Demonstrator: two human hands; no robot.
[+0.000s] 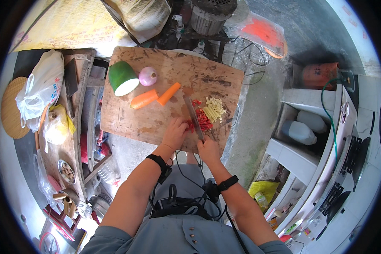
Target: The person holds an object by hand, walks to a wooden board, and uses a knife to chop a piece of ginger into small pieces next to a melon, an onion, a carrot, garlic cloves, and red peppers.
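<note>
My right hand (pixel 208 150) is closed around the handle of a kitchen knife (pixel 193 117), whose blade points away from me over a wooden table top (pixel 139 127). Left of the blade, my left hand (pixel 175 132) rests with bent fingers against red chili pieces (pixel 190 126); whether it grips any is hidden. Chopped red chili (pixel 204 122) lies right of the blade, touching pale yellow-green strips (pixel 211 113) and chopped pale pieces (pixel 216 104). Farther left are two carrot pieces (pixel 144 99), (pixel 169 94), a purple onion (pixel 148 76) and a cut green-skinned gourd (pixel 123 78) with white flesh.
A wooden side bench (pixel 77 127) at left holds plastic bags (pixel 43 87), a cleaver (pixel 71 77) and a bowl of small pieces (pixel 66 172). A motor-like machine (pixel 209 19) stands beyond the table. Plastic jugs (pixel 300 131) sit in a tiled counter at right. Cables hang before my waist.
</note>
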